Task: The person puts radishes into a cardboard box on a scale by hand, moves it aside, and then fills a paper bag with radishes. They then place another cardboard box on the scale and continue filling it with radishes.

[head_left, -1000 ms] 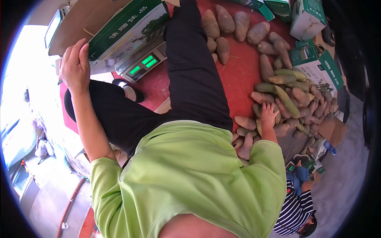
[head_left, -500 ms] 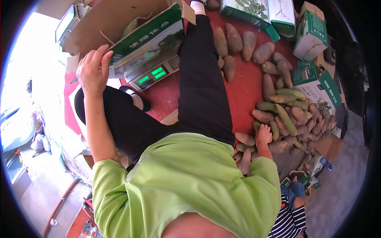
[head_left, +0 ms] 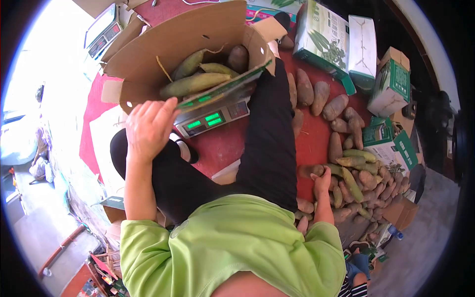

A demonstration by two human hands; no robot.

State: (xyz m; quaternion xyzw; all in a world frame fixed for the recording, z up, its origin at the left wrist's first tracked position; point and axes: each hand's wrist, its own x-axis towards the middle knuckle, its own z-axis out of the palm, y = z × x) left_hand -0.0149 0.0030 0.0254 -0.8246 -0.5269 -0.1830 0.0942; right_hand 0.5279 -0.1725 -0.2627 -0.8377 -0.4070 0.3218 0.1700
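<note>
Left hand on a loaded box, right hand on a tuber in the pile

The left hand (head_left: pixel 148 129) curls over the near rim of the cardboard box (head_left: pixel 148 59), which sits on the scale (head_left: pixel 213 119) at far left, holding several tubers; it likely feels heavy and its walls flex, so the rim or base suits gripping. The right hand (head_left: pixel 321 182) closes its fingers around a brown tuber (head_left: pixel 310 171) at the near edge of the heap (head_left: pixel 361 178) on the right; it seems firm, rough-skinned, best taken mid-body.
</note>
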